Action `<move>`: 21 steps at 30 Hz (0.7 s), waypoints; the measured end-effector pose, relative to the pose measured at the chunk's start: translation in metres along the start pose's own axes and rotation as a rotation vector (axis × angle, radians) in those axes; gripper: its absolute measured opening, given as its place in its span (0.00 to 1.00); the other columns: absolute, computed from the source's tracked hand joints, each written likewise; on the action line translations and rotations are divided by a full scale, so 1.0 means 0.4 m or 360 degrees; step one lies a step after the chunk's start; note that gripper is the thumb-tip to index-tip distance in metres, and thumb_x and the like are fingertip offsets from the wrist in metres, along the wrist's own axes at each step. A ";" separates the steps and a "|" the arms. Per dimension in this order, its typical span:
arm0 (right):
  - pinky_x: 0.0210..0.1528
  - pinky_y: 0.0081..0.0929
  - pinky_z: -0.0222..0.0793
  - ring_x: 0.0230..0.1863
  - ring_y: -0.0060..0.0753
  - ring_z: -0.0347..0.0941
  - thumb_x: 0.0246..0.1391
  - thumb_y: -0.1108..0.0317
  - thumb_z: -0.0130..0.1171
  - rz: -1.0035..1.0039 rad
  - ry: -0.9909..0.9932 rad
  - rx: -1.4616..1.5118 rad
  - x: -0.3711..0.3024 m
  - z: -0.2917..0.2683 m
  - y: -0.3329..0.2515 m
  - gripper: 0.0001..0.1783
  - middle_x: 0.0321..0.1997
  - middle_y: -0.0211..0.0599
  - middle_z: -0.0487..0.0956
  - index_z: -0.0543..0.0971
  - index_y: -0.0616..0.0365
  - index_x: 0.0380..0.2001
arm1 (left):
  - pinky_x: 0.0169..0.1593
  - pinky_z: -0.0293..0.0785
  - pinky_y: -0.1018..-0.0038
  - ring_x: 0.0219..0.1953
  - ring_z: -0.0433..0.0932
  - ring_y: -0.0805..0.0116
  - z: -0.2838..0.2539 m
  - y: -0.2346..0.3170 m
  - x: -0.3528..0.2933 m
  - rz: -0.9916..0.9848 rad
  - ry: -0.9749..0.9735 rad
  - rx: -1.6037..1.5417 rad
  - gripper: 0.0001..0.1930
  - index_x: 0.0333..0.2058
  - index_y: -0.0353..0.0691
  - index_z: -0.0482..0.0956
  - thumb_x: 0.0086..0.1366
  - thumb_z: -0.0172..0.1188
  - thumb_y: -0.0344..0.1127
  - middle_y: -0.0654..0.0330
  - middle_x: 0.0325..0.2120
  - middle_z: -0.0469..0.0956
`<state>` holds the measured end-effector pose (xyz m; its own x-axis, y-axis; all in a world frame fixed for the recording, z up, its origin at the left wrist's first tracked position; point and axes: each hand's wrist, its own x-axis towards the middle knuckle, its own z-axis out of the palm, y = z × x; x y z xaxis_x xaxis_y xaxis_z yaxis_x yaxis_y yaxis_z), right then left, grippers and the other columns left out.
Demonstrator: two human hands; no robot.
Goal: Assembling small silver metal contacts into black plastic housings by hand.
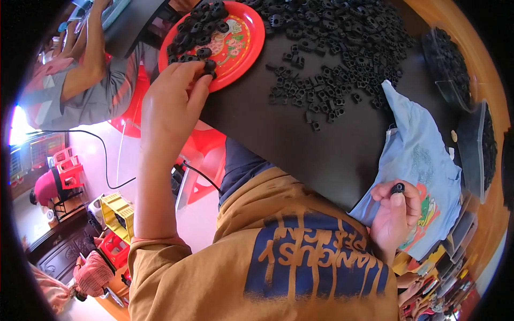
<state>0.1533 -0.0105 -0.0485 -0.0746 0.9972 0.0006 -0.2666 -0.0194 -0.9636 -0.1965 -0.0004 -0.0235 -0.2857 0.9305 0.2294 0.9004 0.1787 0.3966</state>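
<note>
Across your front stretches a dark table (pixel 251 123), its flat top bearing nearly everything within your reach. Off to your left, beyond the table, a yellow crate (pixel 115 206) sits near some red stools, with something dark inside that is too small to make out. A broad pile of black parts (pixel 342 53) covers the far side of the table, thick at the back and thinning to scattered bits toward you; these look blocky, with openings through them. On your right, a crumpled light-blue cloth (pixel 409 144) with a coloured print lies over the table's edge. Beyond it stand two clear bins: the farther bin (pixel 451 97) and the nearer bin (pixel 473 160), both holding masses of black parts. At your far left lies a red plate (pixel 247 58) with a floral pattern; rounded black pieces are heaped over its left and back portion, and its right portion shows bare. Your left hand (pixel 174 99) reaches to the plate's near side, thumb and fingertips pinching a dark rounded piece (pixel 210 65) there. Your right hand (pixel 393 216), palm turned up beside the cloth, has its thumb and curled forefinger pressed on a small black piece (pixel 398 188), glossy and rounded, with a pale ring showing at its end.
</note>
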 end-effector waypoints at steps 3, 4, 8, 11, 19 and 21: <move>0.35 0.30 0.70 0.29 0.33 0.72 0.53 0.75 0.52 -0.0002 -0.0018 -0.0009 0.000 0.001 -0.003 0.09 0.29 0.45 0.77 0.72 0.66 0.39 | 0.38 0.71 0.66 0.36 0.75 0.53 -0.006 0.006 0.026 0.0040 -0.0075 -0.0013 0.11 0.39 0.35 0.75 0.58 0.56 0.34 0.53 0.33 0.74; 0.35 0.29 0.70 0.29 0.32 0.72 0.54 0.76 0.52 -0.0007 -0.0035 -0.0017 0.000 0.000 -0.005 0.09 0.29 0.45 0.77 0.72 0.67 0.39 | 0.38 0.71 0.67 0.36 0.75 0.53 -0.007 0.009 0.035 0.0088 -0.0113 0.0047 0.12 0.39 0.35 0.75 0.58 0.56 0.34 0.53 0.33 0.74; 0.35 0.29 0.70 0.29 0.32 0.72 0.54 0.75 0.52 0.0010 -0.0024 0.0002 -0.005 -0.002 -0.009 0.09 0.29 0.45 0.77 0.72 0.67 0.39 | 0.39 0.71 0.68 0.36 0.75 0.55 0.003 0.019 0.059 0.0213 -0.0142 0.0037 0.12 0.39 0.35 0.74 0.57 0.57 0.32 0.52 0.34 0.74; 0.36 0.28 0.71 0.30 0.31 0.73 0.55 0.76 0.52 0.0009 -0.0051 0.0003 -0.007 -0.005 -0.009 0.10 0.30 0.44 0.77 0.72 0.67 0.40 | 0.39 0.71 0.69 0.36 0.76 0.58 0.017 0.032 0.064 0.0070 -0.0165 -0.0110 0.11 0.39 0.35 0.74 0.56 0.57 0.29 0.51 0.33 0.74; 0.43 0.24 0.73 0.37 0.27 0.76 0.55 0.78 0.53 0.0144 -0.0123 0.0279 -0.004 -0.015 -0.011 0.12 0.36 0.42 0.79 0.73 0.67 0.43 | 0.39 0.67 0.85 0.34 0.71 0.79 -0.010 0.136 0.010 -0.0156 -0.0349 -0.1049 0.10 0.41 0.34 0.74 0.59 0.55 0.24 0.66 0.33 0.73; 0.44 0.22 0.72 0.38 0.26 0.76 0.54 0.78 0.54 0.0202 -0.0104 0.0396 -0.005 -0.011 -0.014 0.13 0.37 0.41 0.79 0.73 0.67 0.44 | 0.40 0.67 0.84 0.34 0.72 0.78 0.028 0.227 -0.017 -0.0089 -0.0432 -0.1306 0.10 0.41 0.33 0.73 0.59 0.53 0.21 0.63 0.36 0.73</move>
<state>0.1590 -0.0121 -0.0445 -0.1820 0.9791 -0.0907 -0.4784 -0.1688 -0.8618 -0.1091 0.0132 0.0010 -0.1401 0.9901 0.0119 0.3362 0.0363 0.9411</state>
